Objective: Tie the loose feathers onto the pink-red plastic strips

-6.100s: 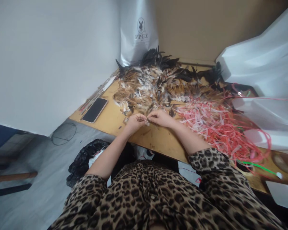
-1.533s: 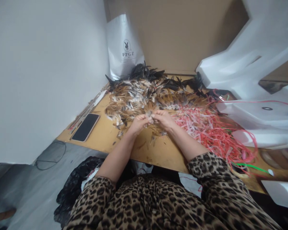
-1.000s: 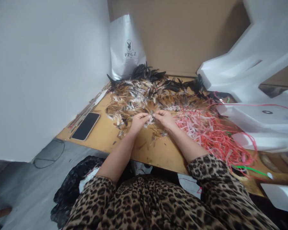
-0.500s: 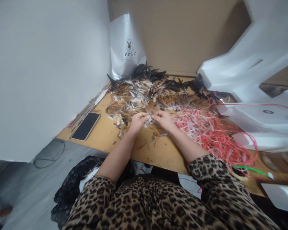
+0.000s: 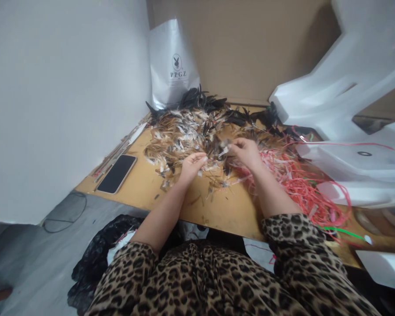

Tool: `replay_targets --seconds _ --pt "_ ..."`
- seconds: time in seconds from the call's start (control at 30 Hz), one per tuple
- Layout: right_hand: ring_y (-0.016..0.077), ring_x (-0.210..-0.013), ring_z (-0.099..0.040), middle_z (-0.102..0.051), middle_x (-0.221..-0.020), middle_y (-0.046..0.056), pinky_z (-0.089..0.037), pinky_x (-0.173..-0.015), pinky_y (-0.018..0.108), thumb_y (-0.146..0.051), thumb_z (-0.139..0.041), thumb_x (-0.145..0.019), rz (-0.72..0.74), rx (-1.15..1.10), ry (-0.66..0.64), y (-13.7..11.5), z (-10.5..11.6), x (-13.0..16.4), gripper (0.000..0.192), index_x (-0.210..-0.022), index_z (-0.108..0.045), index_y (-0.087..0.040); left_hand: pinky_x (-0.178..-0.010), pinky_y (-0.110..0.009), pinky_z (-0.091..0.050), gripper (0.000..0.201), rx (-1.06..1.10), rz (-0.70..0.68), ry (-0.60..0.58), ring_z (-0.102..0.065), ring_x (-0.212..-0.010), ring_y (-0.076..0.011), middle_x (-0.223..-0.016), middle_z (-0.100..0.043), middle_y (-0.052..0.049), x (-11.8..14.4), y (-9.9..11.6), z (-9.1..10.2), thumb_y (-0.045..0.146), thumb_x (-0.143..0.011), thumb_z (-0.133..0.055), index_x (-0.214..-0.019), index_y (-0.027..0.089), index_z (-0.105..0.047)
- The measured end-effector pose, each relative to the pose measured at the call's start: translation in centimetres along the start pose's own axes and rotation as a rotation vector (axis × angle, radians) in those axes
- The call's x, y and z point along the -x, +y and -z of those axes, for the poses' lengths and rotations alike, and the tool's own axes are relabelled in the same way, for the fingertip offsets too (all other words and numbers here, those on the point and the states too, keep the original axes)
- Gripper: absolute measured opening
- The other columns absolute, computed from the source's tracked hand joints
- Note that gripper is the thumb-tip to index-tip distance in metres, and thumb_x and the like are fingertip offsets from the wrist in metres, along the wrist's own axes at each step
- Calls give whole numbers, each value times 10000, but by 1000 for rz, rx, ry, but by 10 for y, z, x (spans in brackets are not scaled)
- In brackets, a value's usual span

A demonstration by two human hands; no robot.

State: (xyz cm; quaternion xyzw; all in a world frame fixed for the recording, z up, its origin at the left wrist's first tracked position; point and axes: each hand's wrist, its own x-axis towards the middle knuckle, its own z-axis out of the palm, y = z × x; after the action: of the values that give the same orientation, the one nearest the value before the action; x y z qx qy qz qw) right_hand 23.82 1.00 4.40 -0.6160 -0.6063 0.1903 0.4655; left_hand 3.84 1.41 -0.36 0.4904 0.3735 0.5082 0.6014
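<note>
Two hands sorting feathers: left hand [image 5: 191, 163] clamps a small bundle near the surface's [image 5: 145, 184] front edge; right hand [image 5: 246, 151] fingers pinch one feather [image 5: 224, 150] from the feather pile [image 5: 197, 131] mid-surface, seemingly to join the bundle.

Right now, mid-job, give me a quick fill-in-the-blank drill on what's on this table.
1. The black phone lies on the wooden table, to the ____ of the left hand.
2. The right hand pinches a small ____ over the feather pile.
3. The tangle of plastic strips beside the right hand is mostly ____.
4. The white bag behind the pile reads ____.

Missing words: left; feather; red; PPGZ
</note>
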Motion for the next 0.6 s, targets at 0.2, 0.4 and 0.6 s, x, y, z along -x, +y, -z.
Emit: replay_targets --seconds 0.2,0.4,0.6 --pt "82 -455 -395 -495 -484 -5 -315 -482 218 -306 -552 -652 -143 291 59 33 41 -30 209 -595 -591 -109 -508 -200 -430 341 -15 -19 19 -563 -576 -89 -694 -636 -47 -1 1 3 343 -619 -682 -862 112 -618" --pt "141 -576 -534 -615 -608 73 -374 -556 230 -237 -527 -666 -280 597 -84 56 31 -45 205 -696 -669 -93 -494 -196 -431 323 17 -11 19 -564 -569 -84 -730 -643 -53 -3 2 6 336 -620 -679 -849 114 -621" --pt "230 -813 -611 -665 -855 163 -423 -685 279 -228 -476 -687 -284 804 -148 58 22 -46 272 -816 -689 -118 -493 -193 -430 307 10 -16 18 -561 -561 -79 -727 -644 -51 -4 0 7 335 -630 -670 -846 121 -625"
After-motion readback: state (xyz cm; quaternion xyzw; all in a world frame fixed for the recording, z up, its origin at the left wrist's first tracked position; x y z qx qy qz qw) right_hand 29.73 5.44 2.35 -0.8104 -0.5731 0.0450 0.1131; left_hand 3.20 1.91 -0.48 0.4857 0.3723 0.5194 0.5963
